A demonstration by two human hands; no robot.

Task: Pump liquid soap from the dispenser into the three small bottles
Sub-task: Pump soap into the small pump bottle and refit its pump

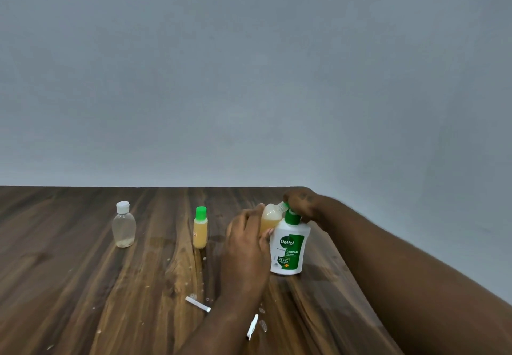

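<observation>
Soap is pumped at the right side of the table (69,285).
A near-empty clear bottle (123,226) and a full green-capped bottle (200,228) are stood left; a tilted bottle (270,217) (half amber) is gripped by the left hand (245,237) against the dispenser (289,246), whose pump is covered by the right hand (303,205).

My table (83,285) is dark wood with streaky grain and a dull sheen. The dispenser (289,246) is glossy white plastic under a green label. The bottles (123,226) I fill are clear, smooth plastic; the wall (249,77) looks matt.
</observation>
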